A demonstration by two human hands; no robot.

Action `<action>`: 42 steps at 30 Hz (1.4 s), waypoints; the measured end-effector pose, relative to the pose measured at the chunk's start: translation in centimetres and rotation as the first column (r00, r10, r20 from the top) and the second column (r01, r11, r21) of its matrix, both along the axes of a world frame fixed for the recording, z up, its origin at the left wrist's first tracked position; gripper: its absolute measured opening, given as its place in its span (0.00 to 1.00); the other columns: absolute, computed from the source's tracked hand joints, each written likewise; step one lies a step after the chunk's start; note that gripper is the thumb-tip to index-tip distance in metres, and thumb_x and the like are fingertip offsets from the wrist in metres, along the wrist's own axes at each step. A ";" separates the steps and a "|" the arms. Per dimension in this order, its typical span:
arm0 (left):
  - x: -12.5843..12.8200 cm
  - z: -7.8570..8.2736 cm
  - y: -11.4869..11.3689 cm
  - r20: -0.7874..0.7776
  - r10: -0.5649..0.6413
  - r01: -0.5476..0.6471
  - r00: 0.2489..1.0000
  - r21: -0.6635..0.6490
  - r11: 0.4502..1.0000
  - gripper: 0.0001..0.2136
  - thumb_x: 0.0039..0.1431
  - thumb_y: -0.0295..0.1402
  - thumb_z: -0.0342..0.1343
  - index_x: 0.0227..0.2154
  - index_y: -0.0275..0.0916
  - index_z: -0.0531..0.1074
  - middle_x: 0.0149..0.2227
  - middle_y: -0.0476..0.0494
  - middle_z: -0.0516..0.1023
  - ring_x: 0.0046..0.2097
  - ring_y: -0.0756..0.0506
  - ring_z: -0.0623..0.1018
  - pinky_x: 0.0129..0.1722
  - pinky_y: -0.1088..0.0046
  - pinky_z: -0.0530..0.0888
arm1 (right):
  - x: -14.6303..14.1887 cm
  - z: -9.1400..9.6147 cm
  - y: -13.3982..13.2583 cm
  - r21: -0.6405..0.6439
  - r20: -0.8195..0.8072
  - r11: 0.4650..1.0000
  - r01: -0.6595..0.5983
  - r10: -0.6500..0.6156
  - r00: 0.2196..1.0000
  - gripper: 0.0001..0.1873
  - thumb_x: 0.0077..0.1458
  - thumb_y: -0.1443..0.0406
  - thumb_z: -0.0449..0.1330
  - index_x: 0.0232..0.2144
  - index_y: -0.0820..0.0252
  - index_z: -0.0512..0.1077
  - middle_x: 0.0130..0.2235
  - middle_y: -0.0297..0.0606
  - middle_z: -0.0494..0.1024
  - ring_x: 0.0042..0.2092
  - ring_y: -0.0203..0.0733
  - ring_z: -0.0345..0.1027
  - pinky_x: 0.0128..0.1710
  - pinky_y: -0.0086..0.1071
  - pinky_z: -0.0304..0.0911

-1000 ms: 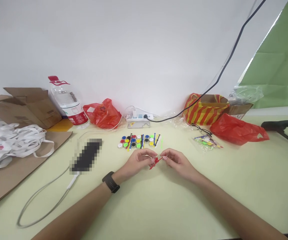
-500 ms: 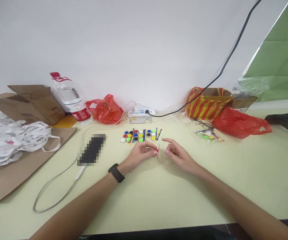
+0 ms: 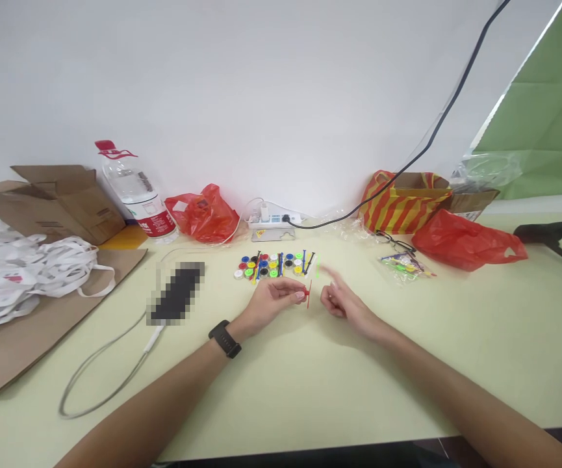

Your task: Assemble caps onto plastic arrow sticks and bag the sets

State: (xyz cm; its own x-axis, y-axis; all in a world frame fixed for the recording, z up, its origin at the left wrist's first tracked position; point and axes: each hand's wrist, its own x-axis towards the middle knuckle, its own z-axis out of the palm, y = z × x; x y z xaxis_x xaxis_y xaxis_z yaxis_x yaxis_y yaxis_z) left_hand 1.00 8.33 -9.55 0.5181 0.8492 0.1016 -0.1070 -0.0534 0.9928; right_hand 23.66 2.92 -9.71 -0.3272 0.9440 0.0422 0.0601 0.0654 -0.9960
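The small red plastic piece (image 3: 306, 294) is pinched by the left hand (image 3: 271, 301) above the pale table (image 3: 281, 396), while the right hand (image 3: 351, 308), near it, is half open, with its blurred forefinger stretched out.

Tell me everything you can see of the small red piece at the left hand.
The small red piece looks like plastic: a thin, straight, near-upright bar with a short stub on its left side. The left hand pinches the stub between thumb and fingers; the right hand is apart. Finer detail is too small to tell.
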 end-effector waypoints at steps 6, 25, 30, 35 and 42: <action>0.0 0.2 0.1 -0.003 -0.009 0.009 1.000 0.025 1.000 0.14 0.55 0.38 0.70 0.40 0.33 0.82 0.41 0.37 0.85 0.42 0.43 0.82 0.47 0.66 0.79 | 1.3 0.6 0.9 -0.088 -0.129 0.995 0.046 -0.057 0.990 0.40 0.64 0.36 0.36 0.10 0.53 0.46 0.17 0.31 0.46 0.21 0.37 0.40 0.24 0.36 0.46; -0.3 -0.5 0.8 0.011 -0.055 0.056 0.998 -0.084 0.995 0.17 0.61 0.42 0.66 0.46 0.35 0.81 0.44 0.36 0.84 0.41 0.44 0.82 0.47 0.66 0.77 | 0.7 0.2 0.8 -0.072 -0.168 0.983 0.167 -0.177 0.970 0.20 0.62 0.48 0.60 0.34 0.58 0.72 0.24 0.28 0.61 0.24 0.33 0.48 0.24 0.30 0.42; -0.4 -0.4 0.9 0.084 -0.089 0.104 0.992 -0.190 0.976 0.17 0.60 0.43 0.67 0.44 0.34 0.81 0.43 0.36 0.83 0.41 0.45 0.82 0.48 0.67 0.76 | 0.6 0.0 1.0 -0.066 -0.156 0.982 0.175 -0.183 0.971 0.20 0.63 0.47 0.58 0.35 0.58 0.72 0.23 0.28 0.61 0.24 0.33 0.50 0.24 0.30 0.43; -0.5 0.1 0.7 0.106 -0.113 0.136 0.988 -0.248 0.959 0.18 0.61 0.42 0.67 0.45 0.33 0.80 0.43 0.37 0.82 0.41 0.46 0.81 0.48 0.68 0.75 | 0.6 0.4 0.7 -0.058 -0.155 0.978 0.201 -0.208 0.966 0.20 0.63 0.48 0.59 0.36 0.58 0.72 0.24 0.28 0.62 0.25 0.33 0.50 0.25 0.30 0.44; -0.4 0.2 0.7 0.082 -0.124 0.142 0.989 -0.292 0.946 0.17 0.61 0.43 0.66 0.44 0.34 0.78 0.41 0.38 0.81 0.40 0.46 0.80 0.45 0.68 0.73 | 0.5 0.6 0.7 -0.054 -0.160 0.979 0.199 -0.205 0.966 0.18 0.61 0.48 0.62 0.37 0.56 0.71 0.24 0.27 0.61 0.24 0.34 0.49 0.25 0.30 0.44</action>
